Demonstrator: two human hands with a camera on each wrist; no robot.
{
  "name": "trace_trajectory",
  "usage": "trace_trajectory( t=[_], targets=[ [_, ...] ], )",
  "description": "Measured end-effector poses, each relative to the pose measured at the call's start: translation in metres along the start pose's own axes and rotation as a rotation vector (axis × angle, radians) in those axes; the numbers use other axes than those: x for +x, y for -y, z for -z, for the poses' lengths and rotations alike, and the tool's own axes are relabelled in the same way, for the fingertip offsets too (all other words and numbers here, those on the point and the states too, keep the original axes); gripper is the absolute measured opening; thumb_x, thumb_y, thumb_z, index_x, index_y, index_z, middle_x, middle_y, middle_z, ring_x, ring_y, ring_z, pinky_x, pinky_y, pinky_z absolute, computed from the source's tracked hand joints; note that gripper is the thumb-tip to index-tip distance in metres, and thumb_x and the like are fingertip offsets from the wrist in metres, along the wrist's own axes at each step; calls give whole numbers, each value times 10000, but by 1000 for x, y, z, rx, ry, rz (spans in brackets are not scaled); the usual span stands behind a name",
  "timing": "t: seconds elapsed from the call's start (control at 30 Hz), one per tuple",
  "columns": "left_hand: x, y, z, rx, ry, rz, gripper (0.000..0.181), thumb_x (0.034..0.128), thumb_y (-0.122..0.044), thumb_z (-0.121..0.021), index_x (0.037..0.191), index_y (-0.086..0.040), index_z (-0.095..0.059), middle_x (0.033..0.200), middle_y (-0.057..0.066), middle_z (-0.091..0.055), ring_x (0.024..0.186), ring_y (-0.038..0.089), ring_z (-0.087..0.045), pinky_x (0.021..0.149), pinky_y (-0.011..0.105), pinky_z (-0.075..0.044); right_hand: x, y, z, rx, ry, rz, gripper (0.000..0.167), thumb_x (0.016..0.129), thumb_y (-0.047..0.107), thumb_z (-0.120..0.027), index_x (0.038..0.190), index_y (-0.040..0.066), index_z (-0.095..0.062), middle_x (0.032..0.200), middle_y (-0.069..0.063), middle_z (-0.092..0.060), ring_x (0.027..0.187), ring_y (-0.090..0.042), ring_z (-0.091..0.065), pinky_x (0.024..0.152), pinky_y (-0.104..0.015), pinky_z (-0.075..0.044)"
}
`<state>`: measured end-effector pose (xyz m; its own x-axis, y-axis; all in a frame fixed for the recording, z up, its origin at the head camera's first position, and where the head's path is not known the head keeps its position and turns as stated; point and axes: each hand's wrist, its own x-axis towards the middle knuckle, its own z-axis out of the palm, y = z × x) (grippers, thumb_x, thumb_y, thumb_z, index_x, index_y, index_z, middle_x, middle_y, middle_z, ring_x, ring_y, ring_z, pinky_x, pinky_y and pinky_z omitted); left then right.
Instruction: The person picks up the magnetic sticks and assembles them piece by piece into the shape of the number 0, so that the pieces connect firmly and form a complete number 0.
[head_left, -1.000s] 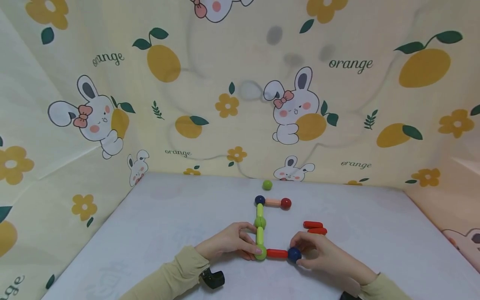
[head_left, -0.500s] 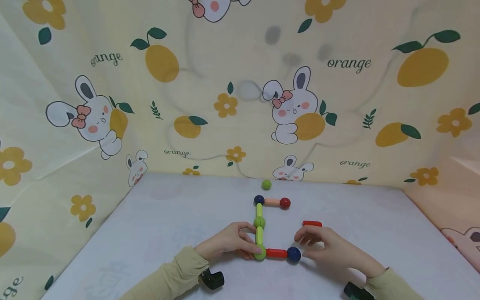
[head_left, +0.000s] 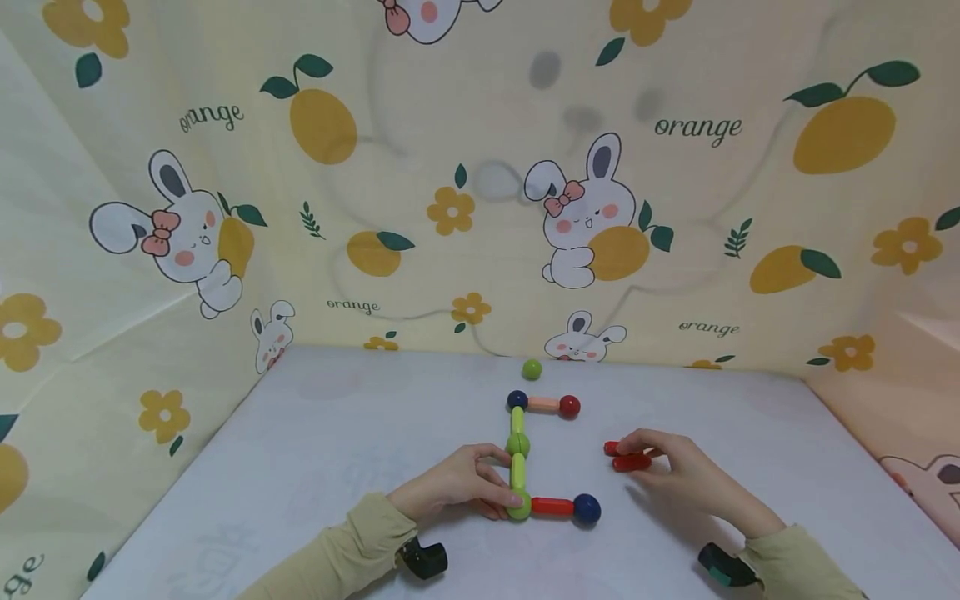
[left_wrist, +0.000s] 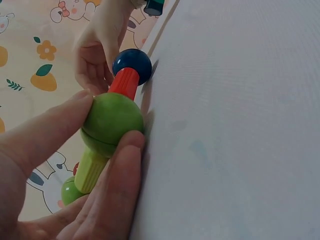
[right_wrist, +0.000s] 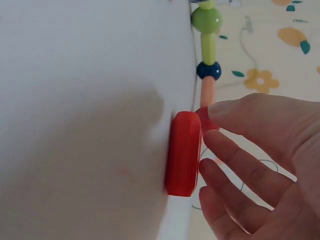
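Observation:
My left hand pinches the near green ball between thumb and fingers. From that ball a red rod runs right to a dark blue ball. Yellow-green rods run from it to a middle green ball and a far blue ball. My right hand is beside two loose red rods. Its fingers are loosely bent at the nearer loose rod, with no clear grip; the farther loose rod is partly hidden behind that hand.
A peach rod joins the far blue ball to a red ball. A lone green ball lies at the back of the white table. A printed bunny-and-orange cloth hangs behind and at the sides.
My right hand has let go of the dark blue ball and moved right and back to the loose red rods. My left hand still holds the near green ball.

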<state>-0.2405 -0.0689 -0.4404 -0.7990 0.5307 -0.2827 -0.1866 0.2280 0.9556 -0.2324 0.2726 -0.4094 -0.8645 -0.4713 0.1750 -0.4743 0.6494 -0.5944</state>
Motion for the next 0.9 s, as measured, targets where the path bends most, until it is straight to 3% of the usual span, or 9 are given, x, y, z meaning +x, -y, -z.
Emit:
trace_trajectory(
  t=[0.37, 0.53, 0.9],
  targets=[
    [0, 0, -1, 3, 3, -3, 489, 787, -104, -796, 1198, -71, -533, 875, 118, -710, 642, 194, -672, 608, 307, -580, 2, -6, -4, 11, 45, -110, 309, 805, 16, -743, 1086, 104, -649, 999, 18, -642, 894, -209, -544, 729, -282, -523],
    [-1, -1, -2, 7, -3, -1, 491, 785, -103, -798, 1197, -72, -532, 874, 115, -709, 643, 199, -672, 612, 313, -581, 1, -7, -3, -2, 84, -94, 283, 817, -10, -714, 1069, 104, -652, 936, 14, -621, 786, -169, -531, 648, -228, -502],
    [-1, -2, -1, -1, 7, 1, 494, 787, -101, -797, 1201, -65, -529, 880, 121, -708, 654, 204, -674, 618, 318, -582, -1, 2, 1, 3, 122, -33, 305, 852, 16, -688, 1147, 82, -647, 932, 10, -614, 788, -132, -539, 668, -233, -517]
  ],
)
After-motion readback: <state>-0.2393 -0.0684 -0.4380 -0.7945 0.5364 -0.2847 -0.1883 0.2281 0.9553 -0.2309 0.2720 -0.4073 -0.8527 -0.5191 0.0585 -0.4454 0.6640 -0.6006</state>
